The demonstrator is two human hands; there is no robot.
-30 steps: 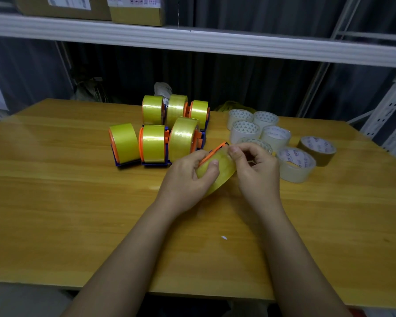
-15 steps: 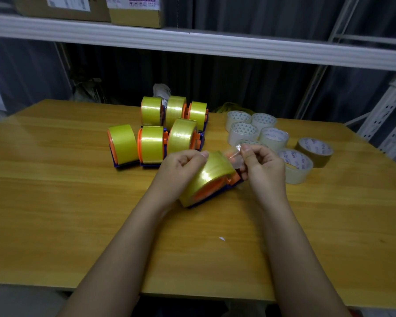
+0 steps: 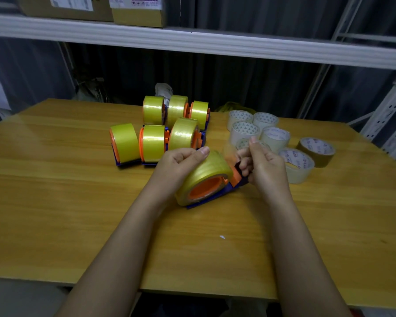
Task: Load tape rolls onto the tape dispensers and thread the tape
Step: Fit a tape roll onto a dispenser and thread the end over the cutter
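A yellow tape roll (image 3: 206, 175) sits on an orange and blue dispenser (image 3: 232, 183) lying tilted on the wooden table (image 3: 55, 191) in the middle. My left hand (image 3: 177, 167) grips the roll from the left, thumb on its top. My right hand (image 3: 262, 164) pinches the clear loose tape end (image 3: 230, 151) just above the dispenser's front. Several loaded dispensers (image 3: 167, 129) with yellow rolls stand behind my left hand. Several loose clear rolls (image 3: 258, 131) and one brown roll (image 3: 316, 151) lie at the right.
A white shelf beam (image 3: 192, 42) runs overhead with cardboard boxes (image 3: 137, 10) on it. A metal rack upright (image 3: 389, 115) stands at the far right. A small white scrap (image 3: 222, 237) lies on the table between my forearms.
The dispenser has turned so its orange hub faces me. My right hand has pulled the tape end up and to the right, away from the roll.
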